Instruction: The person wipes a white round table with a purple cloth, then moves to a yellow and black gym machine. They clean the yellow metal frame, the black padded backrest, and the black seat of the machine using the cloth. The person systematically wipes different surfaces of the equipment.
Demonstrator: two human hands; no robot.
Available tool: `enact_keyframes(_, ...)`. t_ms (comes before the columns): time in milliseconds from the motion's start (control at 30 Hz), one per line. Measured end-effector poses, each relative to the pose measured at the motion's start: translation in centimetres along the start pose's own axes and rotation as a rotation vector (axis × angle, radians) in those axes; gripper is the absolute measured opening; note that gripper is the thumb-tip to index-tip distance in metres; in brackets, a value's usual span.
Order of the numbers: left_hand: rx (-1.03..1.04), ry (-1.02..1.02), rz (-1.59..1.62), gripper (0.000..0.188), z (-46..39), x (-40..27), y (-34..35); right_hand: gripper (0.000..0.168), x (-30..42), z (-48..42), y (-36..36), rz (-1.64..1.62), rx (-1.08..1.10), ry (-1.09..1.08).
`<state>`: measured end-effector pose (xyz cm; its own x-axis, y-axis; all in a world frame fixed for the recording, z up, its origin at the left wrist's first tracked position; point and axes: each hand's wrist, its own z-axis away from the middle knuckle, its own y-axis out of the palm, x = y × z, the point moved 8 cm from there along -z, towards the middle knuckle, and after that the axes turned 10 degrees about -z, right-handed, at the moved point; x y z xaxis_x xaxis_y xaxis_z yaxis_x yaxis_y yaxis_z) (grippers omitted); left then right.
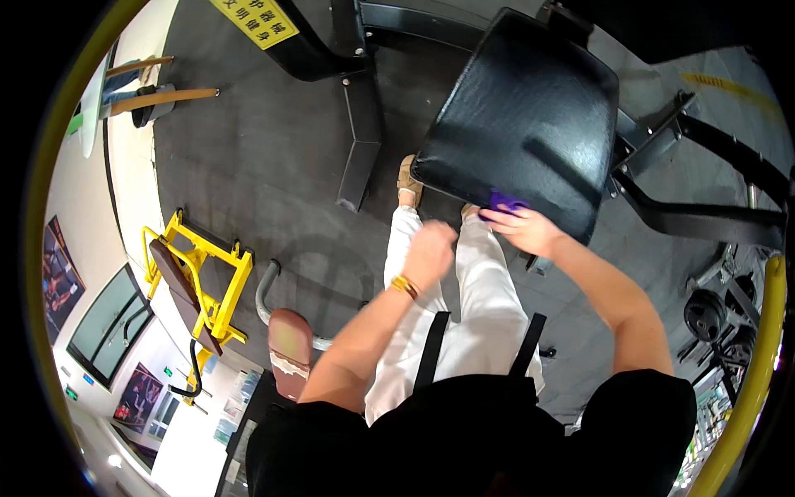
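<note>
A broad black padded seat (528,118) of a gym machine lies before me, its smooth cover shiny under the light. My right hand (518,227) holds a purple cloth (499,200) against the near edge of this pad, and the fingers partly hide the cloth. To its left, my left hand (433,248) is curled into a fist above my legs, slightly blurred, with nothing visible in it. A gold-coloured band (404,286) circles that wrist. Neither the pad nor the cloth is touched by the left hand.
Black steel frame legs (363,143) stand left of the pad, and a curved black frame (702,220) extends right. A yellow machine (205,286) is farther left. Near my left elbow is a worn brown pad (290,348). Weight plates (705,315) hang at right, near a yellow tube (754,385).
</note>
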<state>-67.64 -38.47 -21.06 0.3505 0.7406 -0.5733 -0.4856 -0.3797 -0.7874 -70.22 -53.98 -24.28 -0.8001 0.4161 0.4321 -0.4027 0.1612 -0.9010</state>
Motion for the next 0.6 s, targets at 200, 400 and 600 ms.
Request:
enact_keyframes(200,-0.364,0.055,-0.239,0.037,-7.7,2.2,-8.4,0.049,0.4,4.5,-1.9,-0.028,-0.049,0.183)
enact_keyframes(400,-0.112,0.094,-0.189,0.039,-13.5,0.1,-3.2,0.027,-1.4,-10.6,0.2,-0.045,-0.133,0.359)
enact_keyframes(600,0.014,0.024,-0.198,0.048,-13.0,1.3,0.1,0.034,-1.0,-1.2,-3.1,-0.151,-0.261,0.439)
